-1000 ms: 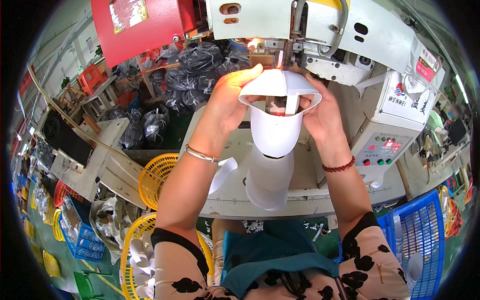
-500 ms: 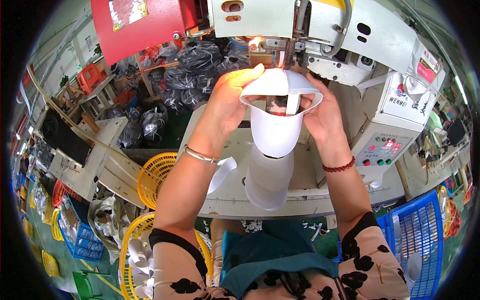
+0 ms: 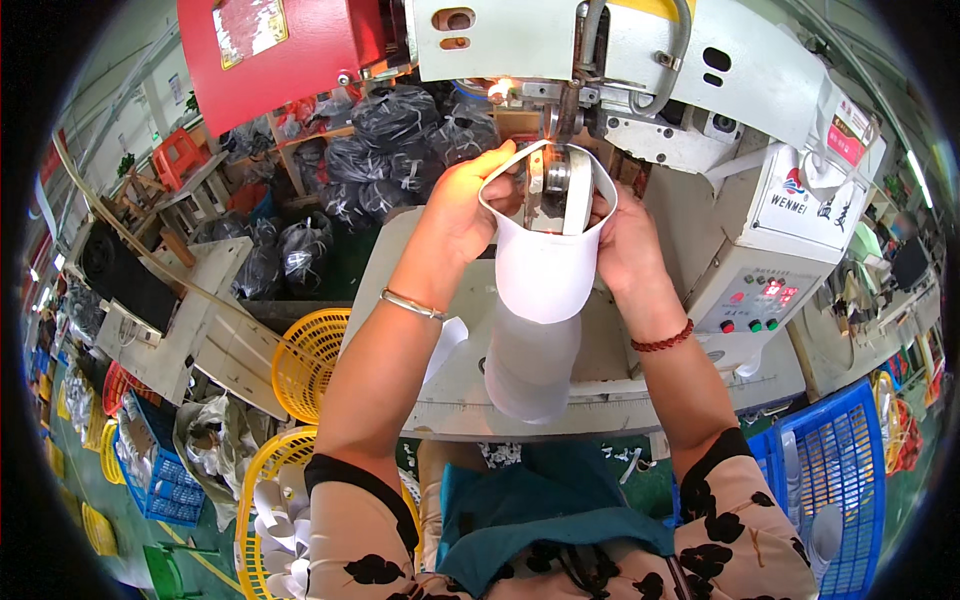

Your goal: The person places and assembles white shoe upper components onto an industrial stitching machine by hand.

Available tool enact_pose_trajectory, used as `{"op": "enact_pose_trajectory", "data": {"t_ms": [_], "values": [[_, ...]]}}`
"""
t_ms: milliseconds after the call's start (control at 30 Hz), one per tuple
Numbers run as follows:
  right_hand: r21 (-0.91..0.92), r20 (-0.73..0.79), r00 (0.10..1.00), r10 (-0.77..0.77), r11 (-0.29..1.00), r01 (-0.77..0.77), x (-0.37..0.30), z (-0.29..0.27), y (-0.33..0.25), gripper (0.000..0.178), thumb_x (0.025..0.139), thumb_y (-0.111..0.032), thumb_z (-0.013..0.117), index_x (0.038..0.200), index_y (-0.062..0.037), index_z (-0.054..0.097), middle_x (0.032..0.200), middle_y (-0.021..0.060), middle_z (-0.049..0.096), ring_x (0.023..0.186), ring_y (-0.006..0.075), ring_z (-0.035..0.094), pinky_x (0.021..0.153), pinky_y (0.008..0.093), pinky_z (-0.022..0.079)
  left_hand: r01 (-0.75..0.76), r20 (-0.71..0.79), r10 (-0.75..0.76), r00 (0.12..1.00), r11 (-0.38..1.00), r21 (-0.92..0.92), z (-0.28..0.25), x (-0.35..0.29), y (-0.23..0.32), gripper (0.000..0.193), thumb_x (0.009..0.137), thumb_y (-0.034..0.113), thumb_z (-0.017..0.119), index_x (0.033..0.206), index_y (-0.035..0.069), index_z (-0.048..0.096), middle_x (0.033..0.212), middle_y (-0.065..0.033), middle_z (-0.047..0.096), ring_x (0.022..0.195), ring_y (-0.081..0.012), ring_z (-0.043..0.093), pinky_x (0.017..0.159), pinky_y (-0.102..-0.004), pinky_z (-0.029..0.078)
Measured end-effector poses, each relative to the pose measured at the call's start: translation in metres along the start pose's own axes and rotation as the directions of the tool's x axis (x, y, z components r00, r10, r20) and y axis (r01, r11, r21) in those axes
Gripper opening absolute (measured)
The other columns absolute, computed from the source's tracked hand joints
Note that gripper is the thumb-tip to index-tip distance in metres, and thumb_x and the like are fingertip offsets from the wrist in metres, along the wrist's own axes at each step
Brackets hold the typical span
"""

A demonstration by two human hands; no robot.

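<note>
- Your left grip is clamped on the left side of the white piece.
- Your right grip is clamped on its right side, some fingers hidden.
- The piece is between your hands, above the desk, near the machine; metal parts show through its opening.
- A pale tube sits on its near side, toward the desk's near edge.
- A white strip is just beside your left forearm.
- A control box stands to the right.
- Near left, a yellow basket holds white pieces; near right is a blue crate.
</note>
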State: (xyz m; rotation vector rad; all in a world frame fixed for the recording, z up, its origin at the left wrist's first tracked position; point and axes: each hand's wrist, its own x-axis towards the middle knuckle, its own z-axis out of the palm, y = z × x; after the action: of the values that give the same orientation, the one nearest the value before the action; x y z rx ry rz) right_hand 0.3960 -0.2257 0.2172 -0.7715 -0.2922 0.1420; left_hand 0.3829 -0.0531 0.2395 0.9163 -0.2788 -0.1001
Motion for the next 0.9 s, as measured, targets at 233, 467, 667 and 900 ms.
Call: {"op": "enact_pose_trajectory", "data": {"t_ms": [233,467,667,900], "values": [[-0.128,-0.109,0.992,0.056,0.989,-0.07,-0.01,-0.01,0.003,0.022,0.092,-0.019,0.046,0.097,-0.0012,0.059,0.082,0.005,0.061,0.071,0.0135,0.058,0.063,0.0271,0.049,0.019,-0.051,-0.025,0.998,0.993,-0.118,-0.014,-0.008,-0.017,0.012,0.088,0.017,0.051,0.083,0.008,0.057,0.062,0.0037,0.049,0.048,-0.0087,0.041,0.052,-0.0212,0.038],[-0.479,-0.065,0.991,-0.117,0.875,0.073,-0.025,-0.026,0.026,0.022,0.093,-0.02,0.047,0.094,-0.0003,0.058,0.076,0.0021,0.06,0.061,0.0069,0.053,0.053,0.0229,0.043,0.107,-0.101,-0.087,0.991,0.97,0.22,-0.02,-0.023,-0.025,0.016,0.089,0.018,0.05,0.088,0.005,0.059,0.069,-0.001,0.055,0.065,-0.0097,0.051,0.057,-0.0265,0.043],[-0.627,-0.063,0.988,-0.137,0.776,0.068,-0.037,-0.034,0.031,0.028,0.094,-0.024,0.045,0.086,-0.0014,0.06,0.068,-0.001,0.055,0.057,0.0031,0.045,0.048,0.0205,0.036,-0.026,-0.272,0.17,0.947,0.886,0.463,-0.014,-0.031,-0.054,0.019,0.089,0.019,0.049,0.097,0.004,0.059,0.077,-0.002,0.058,0.067,-0.0095,0.052,0.06,-0.0241,0.042],[-0.691,0.048,0.968,-0.245,0.692,0.209,-0.04,-0.03,0.028,0.032,0.094,-0.025,0.045,0.086,0.0035,0.057,0.067,0.0009,0.054,0.062,0.0063,0.045,0.056,0.0236,0.039,-0.031,-0.221,0.196,0.955,0.812,0.583,-0.017,-0.033,-0.058,0.018,0.089,0.014,0.044,0.096,0.004,0.058,0.073,0.0003,0.057,0.062,-0.0057,0.052,0.056,-0.0217,0.043]]}}
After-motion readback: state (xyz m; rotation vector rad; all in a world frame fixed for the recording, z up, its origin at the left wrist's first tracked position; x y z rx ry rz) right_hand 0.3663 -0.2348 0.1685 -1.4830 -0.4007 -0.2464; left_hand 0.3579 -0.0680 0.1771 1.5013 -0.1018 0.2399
